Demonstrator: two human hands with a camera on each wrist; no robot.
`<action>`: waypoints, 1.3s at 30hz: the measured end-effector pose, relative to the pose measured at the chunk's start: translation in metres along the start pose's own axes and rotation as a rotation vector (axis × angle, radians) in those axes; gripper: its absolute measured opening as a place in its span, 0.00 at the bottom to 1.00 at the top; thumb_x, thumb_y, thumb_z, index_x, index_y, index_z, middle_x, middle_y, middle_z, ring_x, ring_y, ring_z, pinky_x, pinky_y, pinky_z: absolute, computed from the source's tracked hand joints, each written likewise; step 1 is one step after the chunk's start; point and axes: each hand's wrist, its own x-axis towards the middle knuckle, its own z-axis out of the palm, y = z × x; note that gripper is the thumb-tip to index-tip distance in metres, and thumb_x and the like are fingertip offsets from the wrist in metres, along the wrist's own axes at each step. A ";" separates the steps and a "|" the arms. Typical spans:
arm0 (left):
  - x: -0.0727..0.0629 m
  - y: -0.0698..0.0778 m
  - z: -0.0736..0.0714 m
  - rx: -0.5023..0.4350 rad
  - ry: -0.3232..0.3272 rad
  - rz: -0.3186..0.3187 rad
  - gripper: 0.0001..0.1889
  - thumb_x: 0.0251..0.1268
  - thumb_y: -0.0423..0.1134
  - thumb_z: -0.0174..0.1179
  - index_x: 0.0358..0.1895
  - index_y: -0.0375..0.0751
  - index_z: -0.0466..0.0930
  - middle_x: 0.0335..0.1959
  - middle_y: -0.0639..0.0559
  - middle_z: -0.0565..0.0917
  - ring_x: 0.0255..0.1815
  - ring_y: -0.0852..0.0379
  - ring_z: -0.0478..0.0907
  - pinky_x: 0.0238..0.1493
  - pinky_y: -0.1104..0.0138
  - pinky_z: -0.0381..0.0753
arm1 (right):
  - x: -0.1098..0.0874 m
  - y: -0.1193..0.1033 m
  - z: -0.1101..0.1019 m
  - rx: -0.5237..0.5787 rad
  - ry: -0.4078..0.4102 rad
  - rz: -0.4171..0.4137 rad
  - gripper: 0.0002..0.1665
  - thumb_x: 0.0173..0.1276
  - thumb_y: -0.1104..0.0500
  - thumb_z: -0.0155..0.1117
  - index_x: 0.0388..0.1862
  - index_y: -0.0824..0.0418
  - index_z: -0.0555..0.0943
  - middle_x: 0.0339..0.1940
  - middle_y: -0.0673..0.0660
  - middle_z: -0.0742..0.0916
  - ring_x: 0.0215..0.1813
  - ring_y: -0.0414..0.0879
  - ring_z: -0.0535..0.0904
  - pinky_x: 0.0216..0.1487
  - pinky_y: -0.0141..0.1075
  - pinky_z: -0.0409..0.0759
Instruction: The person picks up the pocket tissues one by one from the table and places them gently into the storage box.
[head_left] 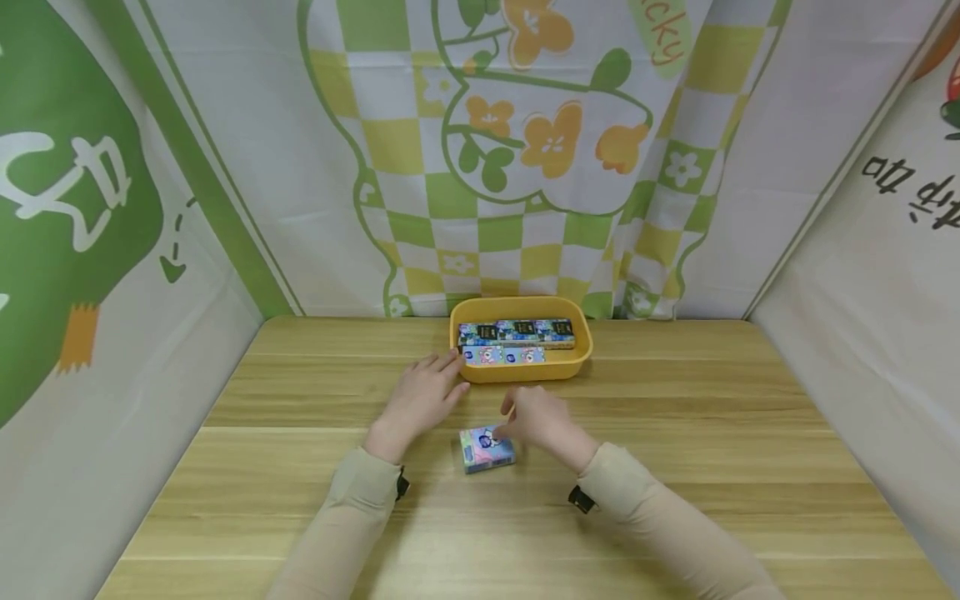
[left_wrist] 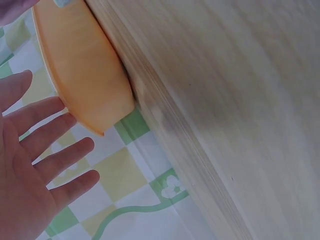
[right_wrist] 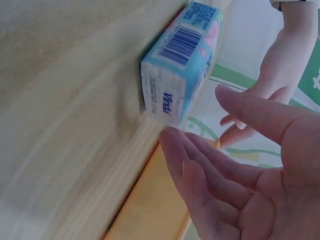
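A small light-blue tissue pack marked "Vinda" lies flat on the table; the right wrist view shows the pack's barcode side. My right hand is at its right far corner. In the right wrist view the right hand's thumb and fingers spread around the near end of the pack, not closed on it. My left hand has fingertips at the left end of a yellow basket; in the left wrist view its fingers are stretched out and spread by the basket rim.
Inside the basket, three dark-labelled packs form the back row and two light-blue packs the front one. The wooden table meets a green-and-yellow checked curtain behind the basket. Printed cloth walls stand on both sides.
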 end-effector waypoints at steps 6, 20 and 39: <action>0.002 -0.001 0.000 -0.001 0.013 0.003 0.26 0.71 0.50 0.51 0.67 0.41 0.67 0.70 0.44 0.67 0.67 0.36 0.66 0.66 0.42 0.64 | 0.007 0.002 0.004 0.011 -0.072 -0.003 0.29 0.45 0.44 0.78 0.44 0.57 0.82 0.32 0.49 0.85 0.32 0.42 0.79 0.33 0.36 0.77; 0.000 0.002 -0.001 -0.001 -0.007 0.000 0.27 0.72 0.51 0.49 0.68 0.42 0.67 0.70 0.45 0.67 0.67 0.37 0.65 0.67 0.43 0.64 | 0.013 0.006 0.013 0.049 -0.140 -0.045 0.28 0.44 0.49 0.79 0.42 0.62 0.83 0.31 0.51 0.84 0.34 0.44 0.76 0.36 0.36 0.77; 0.000 -0.001 0.000 -0.006 -0.012 -0.001 0.27 0.72 0.51 0.49 0.69 0.42 0.66 0.71 0.45 0.66 0.68 0.37 0.65 0.67 0.43 0.64 | 0.015 0.005 0.015 0.063 -0.192 -0.001 0.26 0.45 0.50 0.79 0.40 0.63 0.84 0.34 0.53 0.85 0.35 0.44 0.78 0.39 0.38 0.80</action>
